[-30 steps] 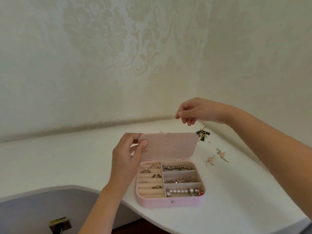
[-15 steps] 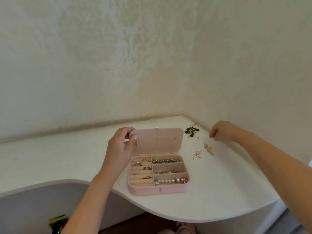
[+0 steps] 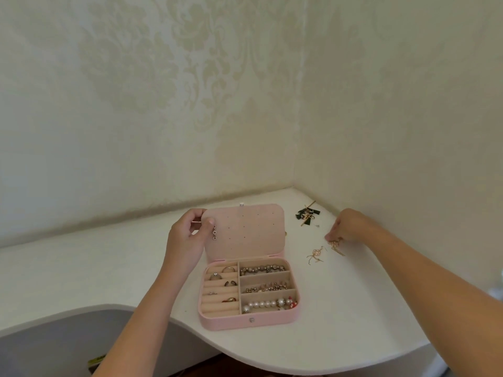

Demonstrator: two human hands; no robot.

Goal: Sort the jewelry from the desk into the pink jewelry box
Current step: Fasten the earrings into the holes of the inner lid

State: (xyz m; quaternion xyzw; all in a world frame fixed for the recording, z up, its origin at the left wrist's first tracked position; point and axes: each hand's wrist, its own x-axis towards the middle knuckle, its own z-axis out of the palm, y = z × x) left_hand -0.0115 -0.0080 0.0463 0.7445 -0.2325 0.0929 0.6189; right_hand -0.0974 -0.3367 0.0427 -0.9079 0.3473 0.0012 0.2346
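Note:
The pink jewelry box (image 3: 249,321) lies open on the white desk (image 3: 340,308), with rings in its left slots and bracelets in its right compartments. My left hand (image 3: 187,235) grips the left edge of the raised lid (image 3: 245,231), where a small drop earring (image 3: 214,233) hangs. My right hand (image 3: 347,225) reaches down at the right and pinches a gold earring (image 3: 335,245) lying on the desk. A second gold earring (image 3: 315,254) lies just to its left. A dark green and gold pair (image 3: 307,213) sits farther back by the corner.
The desk sits in a wall corner, with patterned walls close behind and to the right. Its curved front edge runs just in front of the box. A grey surface (image 3: 54,341) lies below at the left.
My right hand dropped from above the lid to the desk at the right and took hold of the gold earring. My left hand stayed on the lid.

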